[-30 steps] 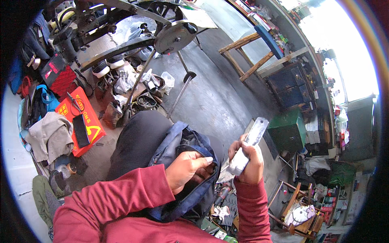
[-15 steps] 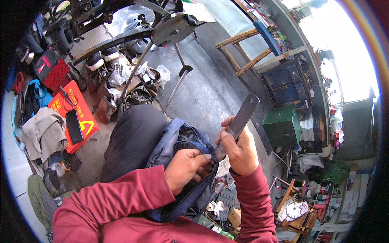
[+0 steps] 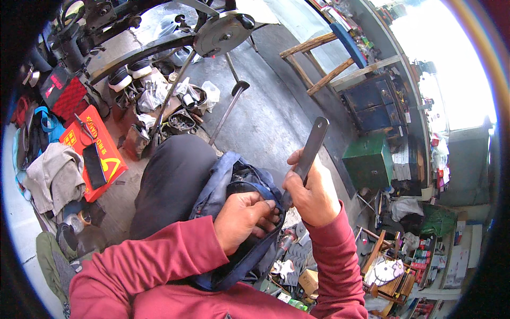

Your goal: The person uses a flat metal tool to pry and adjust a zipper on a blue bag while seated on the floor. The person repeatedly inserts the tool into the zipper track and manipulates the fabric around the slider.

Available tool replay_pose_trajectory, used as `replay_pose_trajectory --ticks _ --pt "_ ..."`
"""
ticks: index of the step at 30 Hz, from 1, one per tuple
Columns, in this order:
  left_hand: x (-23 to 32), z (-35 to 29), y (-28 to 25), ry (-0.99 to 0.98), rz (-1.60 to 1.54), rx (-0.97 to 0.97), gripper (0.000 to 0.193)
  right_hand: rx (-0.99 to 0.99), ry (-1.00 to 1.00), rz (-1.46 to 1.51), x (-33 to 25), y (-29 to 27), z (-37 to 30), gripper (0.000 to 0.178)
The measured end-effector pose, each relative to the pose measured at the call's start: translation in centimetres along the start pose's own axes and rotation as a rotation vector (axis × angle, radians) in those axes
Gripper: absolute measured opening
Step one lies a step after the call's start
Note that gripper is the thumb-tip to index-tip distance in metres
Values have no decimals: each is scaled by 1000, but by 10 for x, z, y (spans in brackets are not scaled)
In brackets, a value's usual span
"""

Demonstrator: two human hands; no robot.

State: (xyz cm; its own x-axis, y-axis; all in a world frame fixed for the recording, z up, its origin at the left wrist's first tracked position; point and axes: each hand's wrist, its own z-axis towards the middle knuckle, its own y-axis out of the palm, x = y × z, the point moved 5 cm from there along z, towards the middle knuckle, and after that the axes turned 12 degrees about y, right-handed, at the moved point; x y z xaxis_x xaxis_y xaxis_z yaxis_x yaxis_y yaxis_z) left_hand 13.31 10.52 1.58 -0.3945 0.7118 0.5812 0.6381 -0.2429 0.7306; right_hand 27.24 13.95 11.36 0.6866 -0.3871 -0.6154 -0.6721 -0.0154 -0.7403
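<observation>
A dark blue fabric bag [image 3: 220,175] rests on my lap with its opening spread. My left hand [image 3: 245,222] pinches the bag's edge between thumb and fingers. In my right hand [image 3: 314,196] is a flat metal blade [image 3: 313,143] with a rounded end and a small hole at the top. The blade tilts, its upper end leaning away to the right. Its lower end meets the bag's rim near my left fingertips; whether it touches the cloth or a seam I cannot tell.
A black sewing machine with a round wheel [image 3: 223,36] stands ahead. To the left, a phone [image 3: 94,166] and scissors [image 3: 84,126] lie on a red box [image 3: 109,151] beside a grey cloth [image 3: 54,173]. On the right are a green box [image 3: 367,162] and a wooden stool [image 3: 321,58].
My right hand has turned the blade slightly, so it shows narrower and its top sits further left. My left hand keeps its pinch on the bag's edge.
</observation>
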Motion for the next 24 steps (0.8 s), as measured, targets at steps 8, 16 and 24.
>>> replay_pose_trajectory --ticks 8,16,24 --pt "2 -1 -1 6 25 7 23 46 -54 8 1 4 -1 29" --pt "2 -1 1 21 -2 12 20 13 30 1 7 0 -3 29" --pt "6 -5 0 16 14 38 17 66 25 88 14 3 -11 31"
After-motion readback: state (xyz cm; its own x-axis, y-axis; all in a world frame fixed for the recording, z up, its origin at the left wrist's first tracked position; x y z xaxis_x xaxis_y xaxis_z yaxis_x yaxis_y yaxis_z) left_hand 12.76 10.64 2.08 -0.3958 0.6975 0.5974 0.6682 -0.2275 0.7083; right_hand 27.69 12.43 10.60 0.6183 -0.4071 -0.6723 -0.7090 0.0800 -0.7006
